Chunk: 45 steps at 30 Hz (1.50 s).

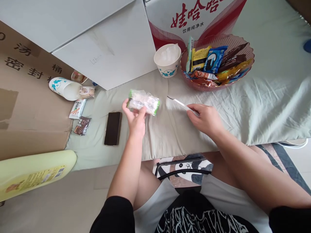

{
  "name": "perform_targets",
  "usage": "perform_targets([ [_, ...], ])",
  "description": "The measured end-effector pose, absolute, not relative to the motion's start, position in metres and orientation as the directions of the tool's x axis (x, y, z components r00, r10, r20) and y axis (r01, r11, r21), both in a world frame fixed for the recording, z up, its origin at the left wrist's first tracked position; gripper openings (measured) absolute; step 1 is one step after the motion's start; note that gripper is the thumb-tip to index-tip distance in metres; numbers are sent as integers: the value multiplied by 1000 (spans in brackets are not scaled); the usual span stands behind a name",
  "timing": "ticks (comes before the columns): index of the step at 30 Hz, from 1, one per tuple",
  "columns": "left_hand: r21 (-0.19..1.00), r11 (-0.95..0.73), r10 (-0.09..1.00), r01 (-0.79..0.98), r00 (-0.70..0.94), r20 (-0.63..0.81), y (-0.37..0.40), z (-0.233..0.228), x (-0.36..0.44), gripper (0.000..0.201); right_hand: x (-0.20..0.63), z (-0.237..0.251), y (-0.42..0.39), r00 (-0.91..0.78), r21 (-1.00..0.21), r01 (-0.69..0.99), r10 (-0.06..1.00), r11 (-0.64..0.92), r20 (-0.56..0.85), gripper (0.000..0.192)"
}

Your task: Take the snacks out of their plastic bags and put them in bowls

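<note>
My left hand holds a clear plastic snack packet with green ends just above the pale green cloth. My right hand rests on the cloth to the right and grips a thin metal tool, probably scissors or a blade, whose tip points left toward the packet. A small gap separates tip and packet.
A pink bowl of wrapped snacks and a white paper cup stand behind the hands. A black phone, small wrappers and a tipped paper cup lie left. Cardboard and a yellow bottle are at far left.
</note>
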<state>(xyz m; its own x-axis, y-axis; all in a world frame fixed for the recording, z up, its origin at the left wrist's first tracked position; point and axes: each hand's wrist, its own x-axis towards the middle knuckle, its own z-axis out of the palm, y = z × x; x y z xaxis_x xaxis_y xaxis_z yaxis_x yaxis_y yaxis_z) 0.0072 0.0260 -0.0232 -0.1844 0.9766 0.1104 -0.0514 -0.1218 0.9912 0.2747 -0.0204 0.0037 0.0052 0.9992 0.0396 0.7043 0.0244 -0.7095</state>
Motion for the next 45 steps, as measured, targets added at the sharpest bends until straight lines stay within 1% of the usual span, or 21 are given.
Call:
perform_targets([
  [2,989,-136,985,54,-97,141,17,-29,18,88,274,-4,-19,46,-615,789,994,22,95,31],
  [4,973,-170,985,156,29,168,7,-33,30,83,272,-9,-19,55,-528,848,984,43,167,31],
  [6,938,-233,972,255,102,214,-1,-34,36,78,272,-12,-19,55,-496,864,965,83,257,33],
  [9,852,-336,942,401,127,312,-5,-30,34,76,271,-13,-21,-35,-565,792,940,233,340,39],
  [12,764,-378,926,524,239,294,-4,-22,29,70,266,-14,-23,-169,-644,669,920,370,353,43],
  [15,689,-401,913,604,320,251,-5,-15,29,56,260,-14,-24,-224,-686,612,918,393,326,46],
  [18,635,-469,881,614,377,286,-8,-10,32,42,258,-13,-25,-254,-722,568,919,395,302,44],
  [22,598,-525,848,606,430,309,-8,-7,37,44,259,-13,-25,-241,-740,529,910,415,338,39],
  [24,641,-507,857,576,416,304,-8,-8,39,38,260,-13,-25,-223,-733,526,901,432,372,35],
  [27,749,-445,888,490,349,299,-6,-7,40,19,263,-12,-24,-191,-733,509,889,452,416,30],
  [29,846,-356,929,397,250,273,-3,-6,39,5,267,-10,-23,-140,-753,491,892,439,429,26],
  [30,902,-289,954,322,174,243,-2,-5,38,3,270,-10,-22,-100,-766,487,898,419,428,24],
  [32,986,-131,991,107,-14,133,3,-3,33,9,276,-9,-20,14,-794,502,915,343,404,22],
  [33,998,-56,993,-14,-104,54,5,-2,30,12,280,-9,-18,83,-807,514,920,290,384,20],
  [35,976,59,964,-208,-241,-110,11,-1,22,18,286,-9,-16,208,-826,533,919,181,336,19],
  [37,945,143,922,-294,-308,-235,17,-1,16,22,290,-9,-16,275,-832,544,912,113,304,19],
  [39,941,180,904,-286,-329,-273,22,-1,12,23,291,-8,-17,273,-826,551,909,120,315,20],
  [40,954,176,909,-244,-330,-252,22,-1,11,24,290,-7,-18,248,-818,556,910,148,333,19],
  [41,974,153,921,-167,-333,-201,22,0,11,25,288,-6,-19,210,-807,561,911,185,355,18],
  [43,995,59,948,75,-317,-32,19,0,10,25,284,-6,-20,119,-779,575,916,251,383,24],
  [45,946,-38,964,321,-237,119,15,-2,8,21,280,-7,-18,62,-760,594,927,263,370,37],
])
